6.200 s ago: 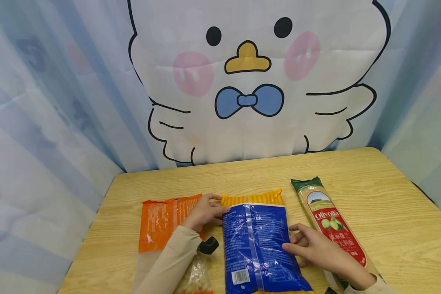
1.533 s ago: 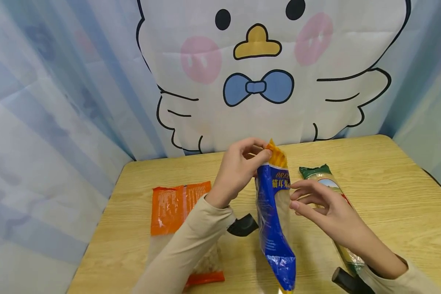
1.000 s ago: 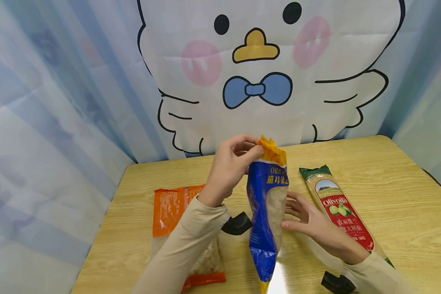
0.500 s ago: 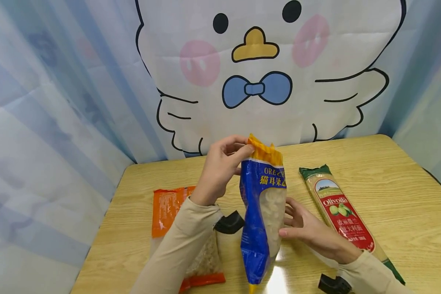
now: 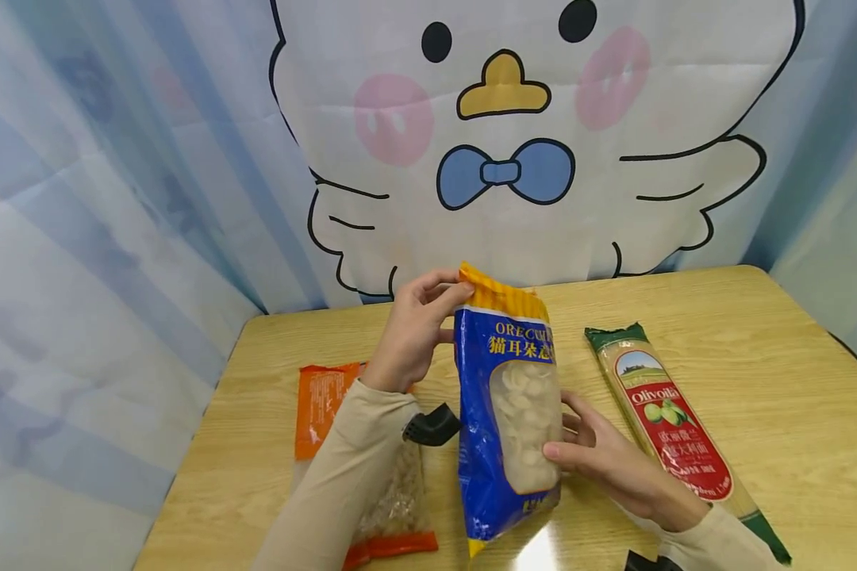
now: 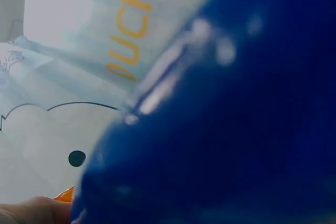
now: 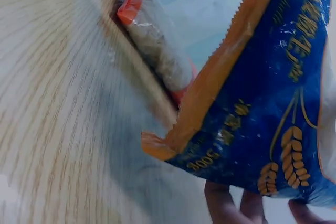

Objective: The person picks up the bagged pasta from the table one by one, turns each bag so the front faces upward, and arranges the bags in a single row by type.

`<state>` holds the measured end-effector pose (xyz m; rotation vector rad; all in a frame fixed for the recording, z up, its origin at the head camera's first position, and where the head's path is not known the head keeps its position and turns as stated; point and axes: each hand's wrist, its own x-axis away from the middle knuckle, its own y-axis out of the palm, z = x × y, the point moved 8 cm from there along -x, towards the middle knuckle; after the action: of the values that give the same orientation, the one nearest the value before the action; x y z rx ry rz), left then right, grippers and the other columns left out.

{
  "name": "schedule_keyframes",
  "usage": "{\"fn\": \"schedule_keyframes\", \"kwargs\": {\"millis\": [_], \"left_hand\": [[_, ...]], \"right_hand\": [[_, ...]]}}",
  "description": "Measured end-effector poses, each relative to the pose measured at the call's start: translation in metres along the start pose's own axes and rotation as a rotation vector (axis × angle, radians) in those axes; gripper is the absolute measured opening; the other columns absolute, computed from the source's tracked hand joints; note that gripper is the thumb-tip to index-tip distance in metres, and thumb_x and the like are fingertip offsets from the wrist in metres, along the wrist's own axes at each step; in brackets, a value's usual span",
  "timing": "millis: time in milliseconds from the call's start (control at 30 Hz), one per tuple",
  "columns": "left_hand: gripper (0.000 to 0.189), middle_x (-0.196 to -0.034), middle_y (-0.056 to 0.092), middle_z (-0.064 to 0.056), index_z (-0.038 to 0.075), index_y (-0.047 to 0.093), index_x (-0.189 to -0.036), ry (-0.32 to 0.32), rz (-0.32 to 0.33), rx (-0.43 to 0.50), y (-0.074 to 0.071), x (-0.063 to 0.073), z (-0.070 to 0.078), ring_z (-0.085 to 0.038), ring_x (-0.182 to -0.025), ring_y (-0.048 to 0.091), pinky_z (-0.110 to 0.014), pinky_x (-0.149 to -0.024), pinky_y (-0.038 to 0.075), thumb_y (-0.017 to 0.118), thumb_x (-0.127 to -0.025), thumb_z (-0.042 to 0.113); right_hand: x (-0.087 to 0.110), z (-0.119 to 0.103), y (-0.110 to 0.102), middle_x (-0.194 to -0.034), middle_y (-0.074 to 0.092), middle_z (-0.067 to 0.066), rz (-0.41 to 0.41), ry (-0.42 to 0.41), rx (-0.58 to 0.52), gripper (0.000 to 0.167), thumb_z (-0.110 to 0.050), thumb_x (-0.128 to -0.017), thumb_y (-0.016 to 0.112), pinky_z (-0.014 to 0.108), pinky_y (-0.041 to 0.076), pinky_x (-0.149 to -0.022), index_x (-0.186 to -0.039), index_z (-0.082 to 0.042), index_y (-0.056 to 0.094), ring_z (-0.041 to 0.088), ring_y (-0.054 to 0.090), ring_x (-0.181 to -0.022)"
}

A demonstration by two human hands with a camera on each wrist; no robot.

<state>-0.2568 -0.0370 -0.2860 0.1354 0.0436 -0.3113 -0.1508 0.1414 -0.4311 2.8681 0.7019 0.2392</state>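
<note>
A blue and yellow bag of orecchiette pasta (image 5: 524, 420) stands tilted upright over the middle of the table, its front and clear window showing. My left hand (image 5: 410, 329) pinches the yellow top edge at its left corner. At the bag's lower right side, my right hand (image 5: 607, 460) holds the edge, thumb in front and fingers behind. The blue bag (image 6: 210, 129) fills most of the left wrist view. In the right wrist view, fingertips (image 7: 252, 205) show at the edge of the bag (image 7: 236, 129).
An orange-topped clear bag (image 5: 396, 500) lies to the left, partly under my left forearm. On the right lies a long Olivoilà spaghetti pack (image 5: 678, 436) with green ends. A printed curtain (image 5: 500, 246) hangs behind the wooden table (image 5: 778, 381).
The pasta bag lay back side up between my hands; it has since been lifted and turned, its printed front swinging into view. My left hand has shifted left; my right now holds the edge.
</note>
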Motion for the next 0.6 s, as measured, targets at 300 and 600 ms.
{"fn": "schedule_keyframes", "kwargs": {"millis": [300, 600], "left_hand": [[0.014, -0.115, 0.061, -0.01, 0.005, 0.061, -0.112, -0.068, 0.051, 0.117, -0.02, -0.002, -0.021, -0.022, -0.098, 0.063, -0.032, -0.069, 0.06, 0.058, -0.101, 0.014], [0.014, -0.12, 0.061, -0.011, 0.008, 0.06, -0.113, -0.133, 0.105, 0.145, -0.033, -0.001, -0.044, -0.02, -0.097, 0.064, -0.031, -0.069, 0.059, 0.058, -0.101, 0.015]], "right_hand": [[0.005, -0.002, -0.002, -0.133, 0.055, 0.017, 0.013, 0.081, 0.001, 0.072, -0.017, -0.101, 0.055, 0.041, 0.053, -0.095, -0.154, -0.007, 0.008, 0.025, 0.061, -0.116], [0.011, -0.002, -0.007, -0.129, 0.06, 0.014, 0.041, 0.124, 0.005, 0.073, -0.015, -0.1, 0.058, 0.04, 0.054, -0.092, -0.154, -0.008, 0.01, 0.024, 0.063, -0.113]]}}
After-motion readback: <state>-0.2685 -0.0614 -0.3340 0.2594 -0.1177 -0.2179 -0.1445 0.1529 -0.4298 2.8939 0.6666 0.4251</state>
